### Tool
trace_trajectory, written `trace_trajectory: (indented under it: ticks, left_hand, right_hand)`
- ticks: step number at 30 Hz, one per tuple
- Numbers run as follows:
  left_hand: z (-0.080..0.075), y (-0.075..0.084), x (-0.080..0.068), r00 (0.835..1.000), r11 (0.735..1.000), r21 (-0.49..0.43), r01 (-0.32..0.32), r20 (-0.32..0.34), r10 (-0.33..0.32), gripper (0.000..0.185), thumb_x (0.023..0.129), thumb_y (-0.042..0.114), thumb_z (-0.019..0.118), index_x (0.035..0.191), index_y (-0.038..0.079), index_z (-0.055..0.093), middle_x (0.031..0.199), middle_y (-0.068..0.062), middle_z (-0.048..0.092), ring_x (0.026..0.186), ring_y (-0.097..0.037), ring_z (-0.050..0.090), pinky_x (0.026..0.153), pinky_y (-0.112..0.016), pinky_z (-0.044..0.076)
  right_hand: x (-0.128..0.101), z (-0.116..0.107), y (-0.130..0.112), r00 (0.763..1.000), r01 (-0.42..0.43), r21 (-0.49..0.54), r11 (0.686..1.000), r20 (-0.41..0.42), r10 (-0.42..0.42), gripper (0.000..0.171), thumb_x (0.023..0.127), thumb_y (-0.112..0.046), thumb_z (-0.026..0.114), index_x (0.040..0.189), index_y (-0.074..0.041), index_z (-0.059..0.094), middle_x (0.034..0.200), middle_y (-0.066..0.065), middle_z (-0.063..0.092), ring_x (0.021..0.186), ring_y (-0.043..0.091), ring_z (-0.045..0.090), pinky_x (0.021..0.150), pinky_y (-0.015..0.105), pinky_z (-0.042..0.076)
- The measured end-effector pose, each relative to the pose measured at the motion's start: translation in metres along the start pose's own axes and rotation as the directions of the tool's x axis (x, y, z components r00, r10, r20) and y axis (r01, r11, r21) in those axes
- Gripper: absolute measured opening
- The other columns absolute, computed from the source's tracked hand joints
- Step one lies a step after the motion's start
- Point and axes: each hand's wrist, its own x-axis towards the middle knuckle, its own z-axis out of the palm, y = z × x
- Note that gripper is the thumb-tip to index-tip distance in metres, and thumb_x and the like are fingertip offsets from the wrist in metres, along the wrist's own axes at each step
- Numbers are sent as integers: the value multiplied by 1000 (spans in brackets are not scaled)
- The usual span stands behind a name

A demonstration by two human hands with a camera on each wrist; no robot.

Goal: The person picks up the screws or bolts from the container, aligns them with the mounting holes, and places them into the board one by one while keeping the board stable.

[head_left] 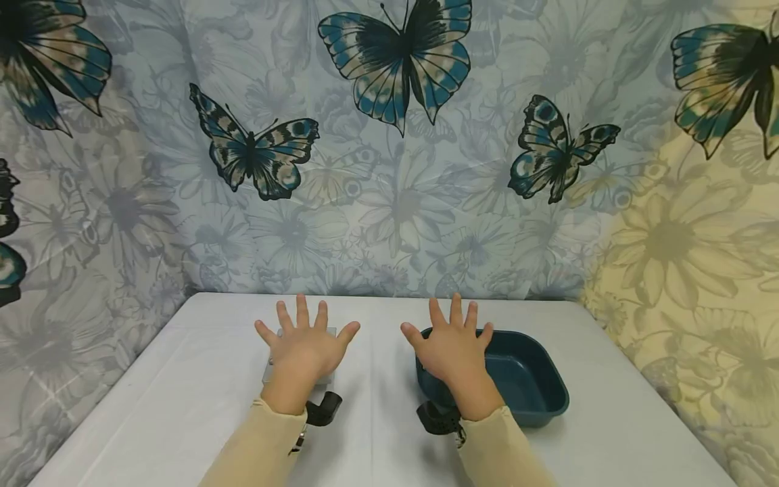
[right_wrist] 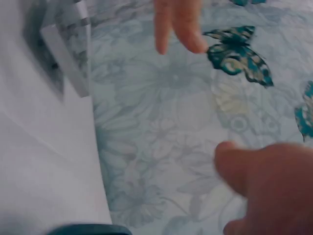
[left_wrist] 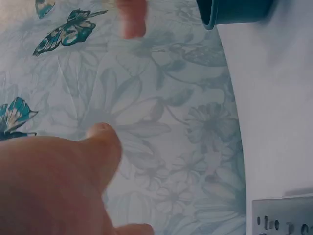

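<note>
Both hands hover flat above a white table [head_left: 182, 406], fingers spread, holding nothing. My left hand [head_left: 304, 341] is over a grey metal block [head_left: 272, 370], which it mostly hides; a corner of the block [left_wrist: 283, 215] shows in the left wrist view, and the block [right_wrist: 68, 54] appears blurred in the right wrist view. My right hand [head_left: 453, 345] is above the near left corner of a dark teal bin [head_left: 529, 379], whose rim [left_wrist: 234, 12] also shows in the left wrist view. The bin looks empty where visible.
A butterfly and flower patterned cloth [head_left: 389, 169] hangs behind the table and along both sides. Cream sleeves cover both forearms, with black wrist camera mounts [head_left: 322, 409] under them.
</note>
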Motion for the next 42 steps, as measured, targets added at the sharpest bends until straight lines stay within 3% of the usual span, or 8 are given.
trace_trajectory:
  ticks: [3, 6, 13, 16, 22, 25, 33, 42]
  left_hand:
    - [-3, -13, 5, 997, 992, -108, -64, 28, 67, 102, 85, 87, 22, 162, 20, 14, 163, -19, -11, 141, -51, -20, 98, -76, -15]
    - [-8, -35, 12, 985, 963, -229, -139, 65, 158, 106, 83, 88, 30, 162, 20, 7, 163, -19, -15, 139, -55, -18, 99, -79, -6]
    - [-5, -102, 29, 950, 865, -438, -245, 70, 305, 109, 88, 71, 57, 161, 22, -6, 160, -20, -26, 140, -57, -10, 100, -79, 13]
    - [5, -132, 36, 935, 772, -589, -239, 74, 346, 103, 92, 54, 66, 161, 27, -6, 160, -17, -27, 142, -55, -3, 102, -73, 24]
    - [30, -175, 45, 884, 434, -893, -122, 101, 457, 93, 96, 14, 68, 162, 21, 3, 161, -14, -27, 143, -52, 9, 91, -54, 50]
    - [43, -186, 48, 861, 344, -935, -90, 100, 498, 89, 96, 6, 67, 161, 11, 7, 161, -13, -26, 143, -47, 15, 89, -49, 52]
    - [63, -199, 50, 815, 284, -956, -74, 106, 570, 79, 93, -1, 66, 154, -8, 18, 163, -15, -16, 144, -38, 7, 95, -38, 50]
    - [66, -198, 50, 812, 314, -947, -60, 137, 568, 78, 94, 3, 66, 156, -3, 20, 164, -10, -11, 138, -13, 29, 95, -37, 49]
  right_hand:
    - [1, -16, 17, 997, 53, 199, 979, 39, -62, 94, 92, -79, 30, 162, -17, 17, 164, 22, -4, 145, 47, -11, 103, 77, -2]
    - [1, -34, 43, 988, 100, 421, 902, 67, -141, 88, 98, -71, 31, 162, -15, 11, 164, 21, -7, 146, 46, -9, 104, 76, 2]
    - [-2, -43, 85, 956, 39, 863, 504, 114, -270, 68, 108, -41, 41, 162, -19, 8, 165, 15, 1, 146, 45, 12, 109, 64, 25]
    - [2, -33, 91, 936, -41, 911, 411, 179, -304, 69, 106, -34, 50, 162, -16, 15, 164, 17, 10, 143, 46, 21, 106, 58, 35]
    - [10, -11, 90, 910, -129, 873, 470, 293, -294, 72, 97, -27, 67, 158, -14, 31, 161, 21, 20, 134, 48, 38, 97, 53, 47]
    - [12, -2, 87, 902, -144, 851, 506, 323, -286, 70, 95, -22, 71, 155, -12, 37, 159, 22, 25, 128, 45, 47, 93, 52, 50]
    - [13, 17, 78, 879, -127, 769, 626, 380, -288, 67, 88, -6, 75, 149, -10, 48, 153, 24, 35, 96, 29, 66, 78, 46, 56]
    - [13, 26, 79, 871, -58, 642, 765, 408, -276, 62, 90, -3, 70, 148, -16, 51, 142, 21, 47, 76, 28, 67, 65, 41, 56]
